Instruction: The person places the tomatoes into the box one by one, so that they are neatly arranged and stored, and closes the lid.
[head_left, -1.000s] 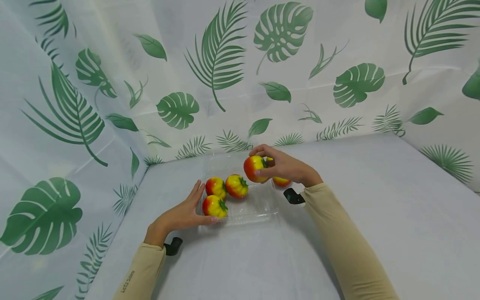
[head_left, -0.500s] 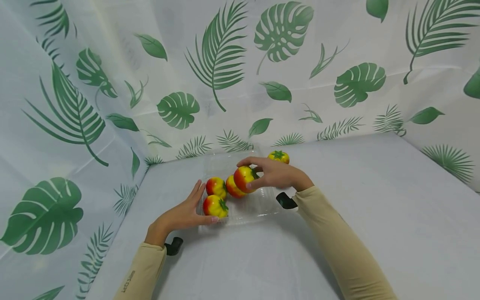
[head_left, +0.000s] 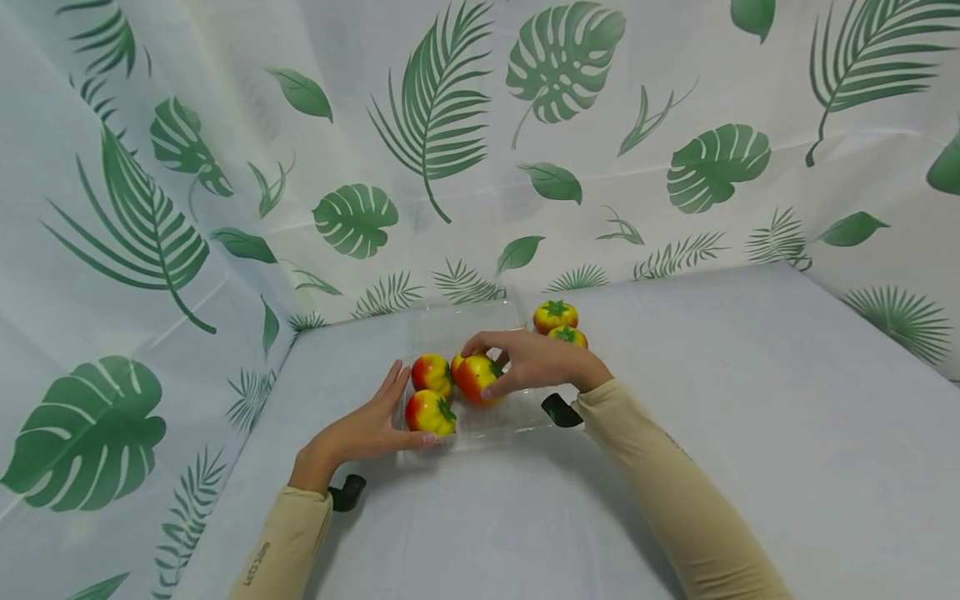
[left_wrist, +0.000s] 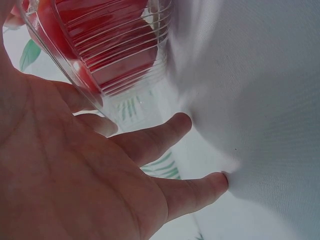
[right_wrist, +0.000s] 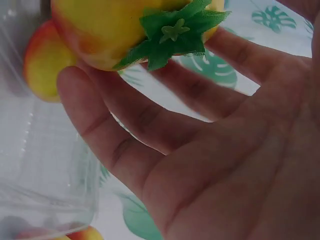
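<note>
My right hand holds a red-and-yellow, tomato-like artificial fruit over the clear plastic box. The thumb is at its near side and the fingers reach over the far side; its green fabric top faces the palm. Inside the box, two similar fruits, a rear one and a front one, line the left wall. A third fruit is partly hidden behind the held one. My left hand spreads at the box's left front corner, thumb along the front edge. Two of its fingertips touch the white cloth.
Two more fruits, a farther one and a nearer one, sit on the white table right of the box. Behind the box's filled part lies a clear lid-like section. Leaf-printed cloth rises behind the table.
My right hand has carried its fruit left and toward me, from the box's right rear to over the middle. The two fruits on the right have come into view. My left hand stays put.
</note>
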